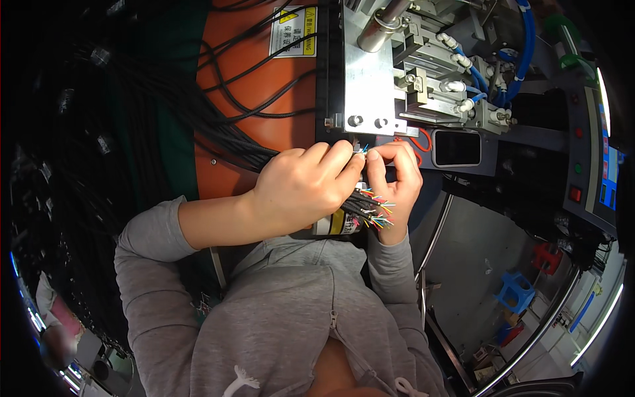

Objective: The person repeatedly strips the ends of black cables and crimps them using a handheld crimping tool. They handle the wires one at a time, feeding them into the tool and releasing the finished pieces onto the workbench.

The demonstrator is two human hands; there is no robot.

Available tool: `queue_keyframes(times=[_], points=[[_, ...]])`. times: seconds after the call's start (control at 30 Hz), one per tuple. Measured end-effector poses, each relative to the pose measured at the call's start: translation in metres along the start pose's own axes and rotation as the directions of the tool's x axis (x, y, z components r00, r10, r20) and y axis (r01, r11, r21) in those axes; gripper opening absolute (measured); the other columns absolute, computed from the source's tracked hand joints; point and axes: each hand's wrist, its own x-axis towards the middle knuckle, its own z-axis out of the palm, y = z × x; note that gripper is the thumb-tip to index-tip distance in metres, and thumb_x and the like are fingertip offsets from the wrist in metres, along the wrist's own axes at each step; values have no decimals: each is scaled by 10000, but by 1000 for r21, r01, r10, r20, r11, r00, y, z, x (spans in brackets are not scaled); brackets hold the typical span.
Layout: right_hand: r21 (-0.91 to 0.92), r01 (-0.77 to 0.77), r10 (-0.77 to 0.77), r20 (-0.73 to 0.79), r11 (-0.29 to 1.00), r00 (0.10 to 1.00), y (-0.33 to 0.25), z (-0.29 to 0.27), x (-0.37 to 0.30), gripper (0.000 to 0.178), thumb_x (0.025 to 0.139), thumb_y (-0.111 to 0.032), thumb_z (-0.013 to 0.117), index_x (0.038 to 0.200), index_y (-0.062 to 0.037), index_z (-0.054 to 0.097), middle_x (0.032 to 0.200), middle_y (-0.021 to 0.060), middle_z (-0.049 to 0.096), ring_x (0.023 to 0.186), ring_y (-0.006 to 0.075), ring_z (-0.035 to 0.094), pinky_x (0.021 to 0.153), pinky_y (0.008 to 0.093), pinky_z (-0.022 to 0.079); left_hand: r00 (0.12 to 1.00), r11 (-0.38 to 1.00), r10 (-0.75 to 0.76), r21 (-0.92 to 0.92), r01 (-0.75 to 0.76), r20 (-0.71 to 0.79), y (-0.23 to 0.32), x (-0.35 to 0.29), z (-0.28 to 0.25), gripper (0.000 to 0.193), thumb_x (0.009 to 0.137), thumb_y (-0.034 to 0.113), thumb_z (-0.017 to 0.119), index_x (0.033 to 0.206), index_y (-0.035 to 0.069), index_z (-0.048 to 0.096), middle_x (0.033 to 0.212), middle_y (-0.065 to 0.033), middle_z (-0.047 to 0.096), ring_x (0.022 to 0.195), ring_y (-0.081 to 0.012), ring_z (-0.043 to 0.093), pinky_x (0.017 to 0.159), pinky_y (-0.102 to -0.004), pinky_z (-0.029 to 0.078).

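My left hand (301, 178) is closed, thumb and forefinger pinching the end of a black cable close to the machine's front plate. Thin coloured wires (364, 151) fan out of that end, between the fingertips of both hands. My right hand (395, 173) is closed too, its thumb and forefinger pressed together at these wires; single strands are too small to tell apart. Below the hands lies a bundle of black cables (357, 206), their stripped ends showing red, yellow, green, blue and white wires.
The metal machine (370, 79) with pneumatic cylinders and blue hoses stands directly ahead. A phone (456, 147) and red-handled scissors (422, 140) lie to its right. More black cables (231, 135) run across the orange surface (228, 86) at left. A control panel (598, 159) stands far right.
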Motion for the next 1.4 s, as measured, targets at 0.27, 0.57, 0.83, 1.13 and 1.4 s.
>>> queue_keyframes(times=[0.27,0.57,0.83,1.13,1.4], points=[[205,-275,246,155,939,957,10,-4,2,39,832,-24,598,809,8,594,738,21,573,629,58,484,569,223,387,1000,995,18,-98,-20,-26,-10,1,4,233,697,101,629,921,50,669,726,-15,499,573,-113,539,463,-241,431],[-181,271,-281,-26,945,960,-4,-2,8,120,690,49,669,795,2,634,752,92,631,707,234,599,659,309,481,995,998,-64,-16,65,77,-5,-1,-8,163,722,71,646,883,43,648,741,-12,503,584,-115,564,481,-238,436],[185,277,-305,150,943,940,-1,-18,9,176,703,26,725,870,4,675,857,107,670,810,221,627,717,296,491,977,994,-108,-12,112,187,-7,-5,-13,144,725,78,654,865,48,641,713,-26,482,578,-138,568,496,-266,449],[316,152,-177,53,937,983,-1,-23,0,197,644,-2,794,797,-14,671,764,79,664,721,188,617,671,289,477,953,927,25,-349,-135,-302,-15,10,-15,235,723,106,705,949,49,674,916,-88,638,660,-160,605,596,-263,483],[632,188,-57,-221,752,974,-45,3,-2,275,670,114,746,896,31,611,783,144,651,759,201,638,641,275,514,975,923,-8,-378,-78,-220,-16,8,-16,195,765,95,694,915,-18,639,794,-95,623,639,-198,622,513,-273,482]])
